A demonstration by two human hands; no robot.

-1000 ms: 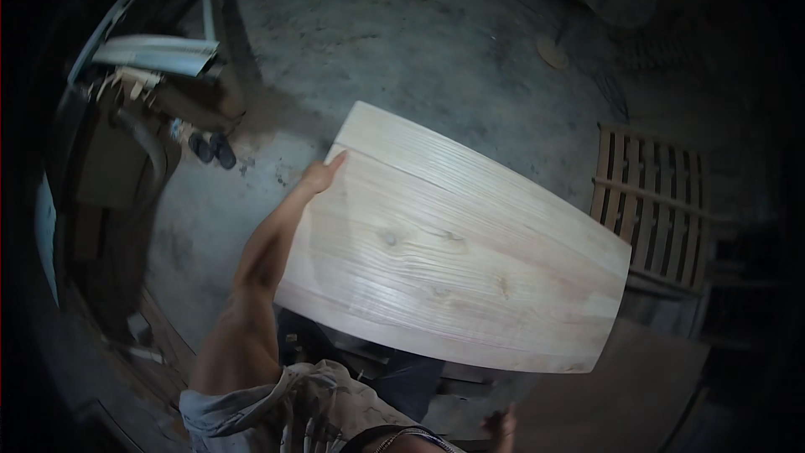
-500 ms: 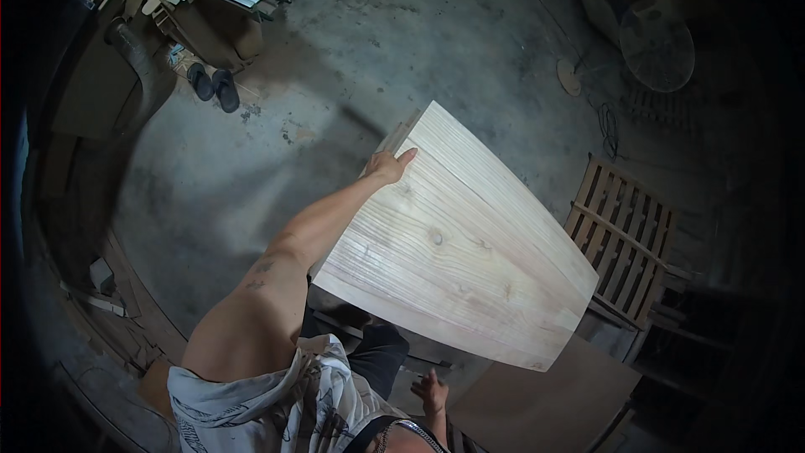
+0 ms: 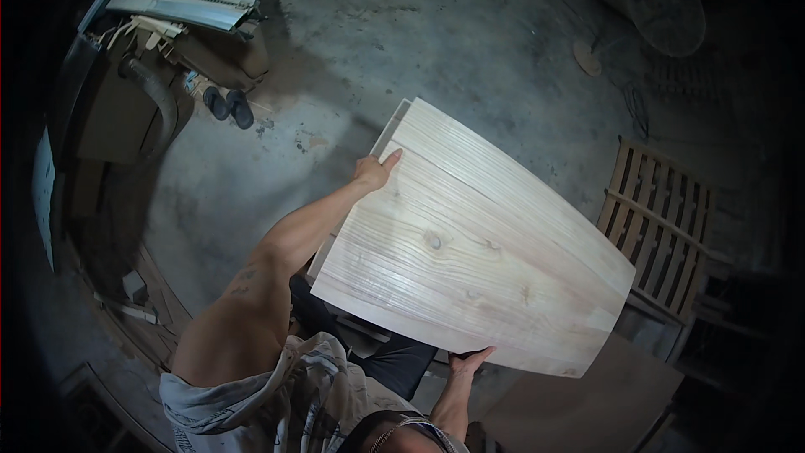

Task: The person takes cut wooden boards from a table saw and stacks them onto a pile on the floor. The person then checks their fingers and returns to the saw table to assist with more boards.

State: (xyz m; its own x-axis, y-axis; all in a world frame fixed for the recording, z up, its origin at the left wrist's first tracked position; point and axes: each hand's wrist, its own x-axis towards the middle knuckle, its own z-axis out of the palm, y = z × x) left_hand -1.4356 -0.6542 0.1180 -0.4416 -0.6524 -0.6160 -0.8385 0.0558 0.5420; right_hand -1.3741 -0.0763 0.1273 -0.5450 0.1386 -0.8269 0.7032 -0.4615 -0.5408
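Wooden panel [image 3: 486, 239], head view: the pale, knotted board lies before your body, face up, above the concrete floor [image 3: 335, 42], partly covering your legs in this view. Its broad end is to your left, its narrower end to your right. Your left hand [image 3: 377, 172] grasps the broad end, thumb laid on the upper face and fingers out of sight around the edge. Your right hand [image 3: 470, 360] touches the near long edge, toward the narrower end; whether its fingers have closed underneath cannot be told. A second wooden layer [image 3: 389, 127] shows along the broad end, just beneath the panel. A slatted wooden rack [image 3: 658, 218] stands beyond the narrower end, and a brown sheet [image 3: 579, 394] lies below it.

For a sound hold, share the load between both hands and set the right palm well under the near edge. Keep the left thumb flat, so that the panel neither tips nor slides against the layer below. Turn it slowly, since the narrower end would probably be first to strike the rack.
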